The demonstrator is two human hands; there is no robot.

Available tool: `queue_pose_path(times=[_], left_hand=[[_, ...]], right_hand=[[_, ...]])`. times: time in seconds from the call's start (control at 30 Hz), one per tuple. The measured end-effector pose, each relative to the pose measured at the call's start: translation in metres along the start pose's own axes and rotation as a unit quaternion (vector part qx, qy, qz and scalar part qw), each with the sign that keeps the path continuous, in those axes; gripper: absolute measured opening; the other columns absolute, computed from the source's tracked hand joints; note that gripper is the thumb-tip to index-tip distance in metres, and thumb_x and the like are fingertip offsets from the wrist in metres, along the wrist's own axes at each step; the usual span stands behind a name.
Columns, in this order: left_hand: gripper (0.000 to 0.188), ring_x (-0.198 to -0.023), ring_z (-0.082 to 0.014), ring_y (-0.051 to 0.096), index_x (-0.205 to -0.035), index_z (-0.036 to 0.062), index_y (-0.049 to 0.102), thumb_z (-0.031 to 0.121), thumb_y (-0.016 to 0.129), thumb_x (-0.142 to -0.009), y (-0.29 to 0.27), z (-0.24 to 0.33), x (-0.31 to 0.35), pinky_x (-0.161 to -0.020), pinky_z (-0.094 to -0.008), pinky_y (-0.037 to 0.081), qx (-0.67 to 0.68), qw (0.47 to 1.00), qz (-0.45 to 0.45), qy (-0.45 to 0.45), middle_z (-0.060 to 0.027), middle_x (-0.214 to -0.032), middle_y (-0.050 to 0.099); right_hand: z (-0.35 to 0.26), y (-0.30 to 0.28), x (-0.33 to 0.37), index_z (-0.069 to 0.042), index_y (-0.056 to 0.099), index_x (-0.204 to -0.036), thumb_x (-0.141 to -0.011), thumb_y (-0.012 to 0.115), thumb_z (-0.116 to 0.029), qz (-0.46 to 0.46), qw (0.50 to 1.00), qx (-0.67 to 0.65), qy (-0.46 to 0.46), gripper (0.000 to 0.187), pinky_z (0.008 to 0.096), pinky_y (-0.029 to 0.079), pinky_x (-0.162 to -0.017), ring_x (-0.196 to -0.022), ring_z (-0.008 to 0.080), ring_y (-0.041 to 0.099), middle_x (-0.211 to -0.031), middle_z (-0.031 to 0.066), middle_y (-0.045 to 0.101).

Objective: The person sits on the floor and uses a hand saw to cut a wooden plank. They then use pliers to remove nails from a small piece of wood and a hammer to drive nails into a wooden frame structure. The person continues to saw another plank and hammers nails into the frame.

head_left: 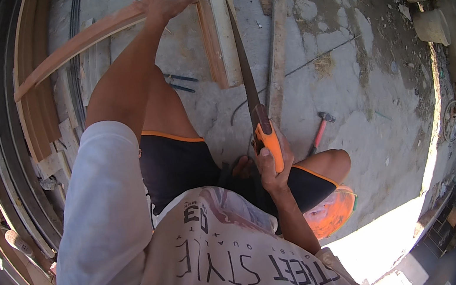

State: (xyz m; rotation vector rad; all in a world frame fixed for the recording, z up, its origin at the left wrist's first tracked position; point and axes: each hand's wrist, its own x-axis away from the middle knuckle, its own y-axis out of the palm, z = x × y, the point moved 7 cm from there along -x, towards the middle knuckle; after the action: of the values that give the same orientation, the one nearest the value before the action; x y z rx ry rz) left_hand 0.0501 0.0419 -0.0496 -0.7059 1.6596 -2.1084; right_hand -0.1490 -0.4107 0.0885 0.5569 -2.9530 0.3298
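Observation:
My right hand (pixel 274 162) is wrapped round the orange handle of a handsaw (pixel 246 74). The saw's long blade points away from me, and its far part runs along the right end of a reddish wooden board (pixel 89 40). My left hand (pixel 171 2) presses down on that board near its right end, fingers bent over the wood. Beneath the end lies a pale wooden piece (pixel 225 35) beside a brown strip (pixel 211 43), both running toward me. Whether the teeth are cutting into the wood, I cannot tell.
A hammer (pixel 323 127) with a red handle lies right of my knee. Pliers-like blue handles (pixel 181 82) rest on the concrete. A long plank (pixel 278 45) lies right of the saw. Stacked boards (pixel 0 137) line the left side. Buckets (pixel 431 28) stand far right; an orange basin (pixel 334 213) sits behind my right leg.

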Motion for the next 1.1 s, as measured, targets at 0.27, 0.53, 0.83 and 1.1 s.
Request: queue_pose_path(times=[0.27, 0.53, 0.83, 1.1], left_hand=[[0.102, -0.154, -0.0506, 0.032, -0.151, 0.0149, 0.059, 0.092, 0.054, -0.084, 0.009, -0.014, -0.004, -0.111, -0.0898, 0.004, -0.010, 1.000, 0.001, -0.002, -0.0208, -0.160, 0.051], [0.102, -0.155, -0.0502, 0.031, -0.152, 0.0156, 0.058, 0.090, 0.057, -0.082, 0.000, 0.000, -0.003, -0.113, -0.0868, 0.005, 0.008, 1.000, -0.013, -0.004, -0.0194, -0.161, 0.050], [0.097, -0.154, -0.0508, 0.032, -0.152, 0.0170, 0.060, 0.085, 0.061, -0.082, -0.002, 0.001, 0.005, -0.115, -0.0857, 0.001, 0.012, 0.999, -0.026, -0.022, -0.0186, -0.162, 0.050], [0.105, -0.156, -0.0498, 0.029, -0.157, 0.0152, 0.053, 0.090, 0.056, -0.084, 0.020, -0.004, 0.013, -0.113, -0.0870, 0.007, -0.010, 1.000, -0.016, -0.005, -0.0201, -0.164, 0.047]], right_hand=[[0.005, -0.059, 0.120, 0.010, 0.053, -0.149, -0.104, 0.056, -0.055, 0.000, 0.997, 0.053, 0.062, 0.079, 0.0347, 0.056, -0.091, -0.105, 0.0246, 0.072, -0.122, 0.0207, 0.074], [0.022, 0.003, 0.003, 0.010, 0.056, -0.144, -0.102, 0.056, -0.045, 0.019, 0.998, 0.025, -0.051, 0.069, 0.0294, 0.047, -0.060, -0.063, 0.0116, 0.054, -0.082, 0.0019, 0.061], [-0.063, -0.065, 0.110, 0.009, 0.052, -0.150, -0.106, 0.057, -0.053, -0.016, 0.993, 0.065, 0.094, 0.077, 0.0355, 0.053, -0.098, -0.113, 0.0240, 0.070, -0.125, 0.0210, 0.072], [-0.059, -0.045, 0.003, 0.007, 0.053, -0.149, -0.109, 0.060, -0.033, -0.095, 0.961, 0.063, 0.251, 0.057, 0.0332, 0.053, -0.095, -0.103, 0.0206, 0.069, -0.120, 0.0180, 0.072]])
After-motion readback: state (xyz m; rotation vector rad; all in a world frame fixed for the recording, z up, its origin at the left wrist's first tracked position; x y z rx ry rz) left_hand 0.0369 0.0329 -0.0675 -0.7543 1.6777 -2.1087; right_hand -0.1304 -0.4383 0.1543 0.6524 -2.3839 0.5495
